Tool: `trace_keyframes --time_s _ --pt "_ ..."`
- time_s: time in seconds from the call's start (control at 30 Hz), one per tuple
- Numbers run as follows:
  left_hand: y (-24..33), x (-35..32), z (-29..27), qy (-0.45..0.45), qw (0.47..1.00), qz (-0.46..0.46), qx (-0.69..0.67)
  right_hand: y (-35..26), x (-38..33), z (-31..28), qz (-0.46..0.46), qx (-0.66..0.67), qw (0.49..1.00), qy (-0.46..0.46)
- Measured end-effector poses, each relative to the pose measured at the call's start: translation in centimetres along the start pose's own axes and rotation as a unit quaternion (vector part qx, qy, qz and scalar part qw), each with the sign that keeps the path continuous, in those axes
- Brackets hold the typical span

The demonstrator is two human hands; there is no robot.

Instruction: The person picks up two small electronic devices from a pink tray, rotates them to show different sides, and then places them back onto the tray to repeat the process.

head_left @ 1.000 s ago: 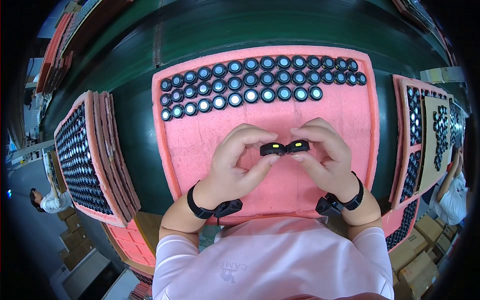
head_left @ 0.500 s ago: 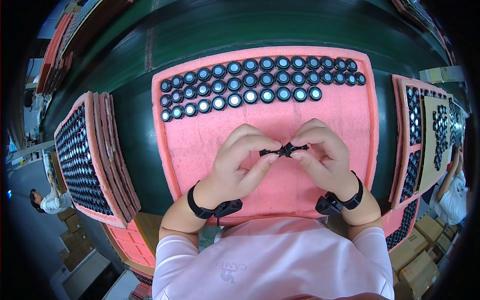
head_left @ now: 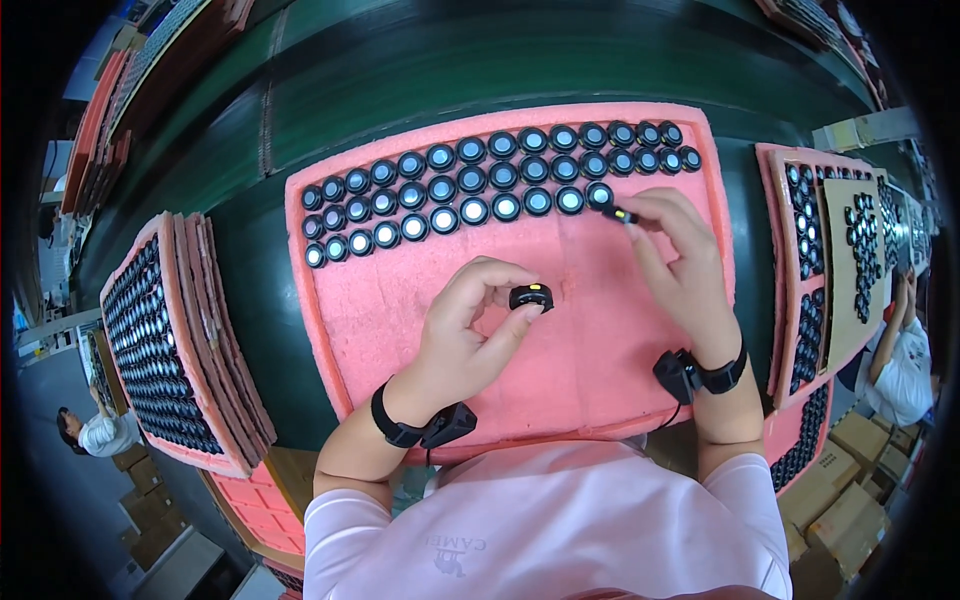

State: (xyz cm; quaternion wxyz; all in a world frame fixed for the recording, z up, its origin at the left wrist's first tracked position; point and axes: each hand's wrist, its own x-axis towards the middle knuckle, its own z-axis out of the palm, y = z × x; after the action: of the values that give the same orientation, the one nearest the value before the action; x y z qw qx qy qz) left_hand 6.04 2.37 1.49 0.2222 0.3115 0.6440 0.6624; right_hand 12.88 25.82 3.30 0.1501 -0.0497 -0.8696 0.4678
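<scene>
In my left hand [head_left: 478, 318], thumb and fingers pinch a small round black part [head_left: 530, 297] with a yellow mark on its edge, held over the bare middle of the pink foam tray [head_left: 440, 365]. My right hand [head_left: 680, 250] is farther forward and to the right. It pinches a second black part [head_left: 622, 216], tilted on edge and also marked yellow, close beside the right end of the third row. Rows of round black parts with pale disc faces [head_left: 473, 211] stand along the tray's far side. What exact kind of part these are, I cannot tell.
A stack of pink foam trays [head_left: 205, 330] with black parts on top stands to the left. More filled trays [head_left: 775, 190] and a brown board [head_left: 845, 230] bearing parts lie at right. Dark green belt [head_left: 420, 60] runs behind. Other people [head_left: 100, 430] work at both sides.
The two black parts, held together before, are now apart. My right hand has moved forward with one to the third row; my left keeps the other near the same place. The view has shifted.
</scene>
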Motion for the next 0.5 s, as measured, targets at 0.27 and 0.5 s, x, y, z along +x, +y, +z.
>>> trace_keyframes --time_s 0.27,0.5 --pt "-0.2 1.6 1.8 -0.036 0.992 -0.092 -0.078 2.8 0.7 -1.6 -0.066 -0.244 0.968 -0.001" --pt "-1.2 4.2 3.9 -0.058 0.986 -0.099 -0.124 -0.5 -0.8 -1.4 0.047 0.069 0.993 -0.086"
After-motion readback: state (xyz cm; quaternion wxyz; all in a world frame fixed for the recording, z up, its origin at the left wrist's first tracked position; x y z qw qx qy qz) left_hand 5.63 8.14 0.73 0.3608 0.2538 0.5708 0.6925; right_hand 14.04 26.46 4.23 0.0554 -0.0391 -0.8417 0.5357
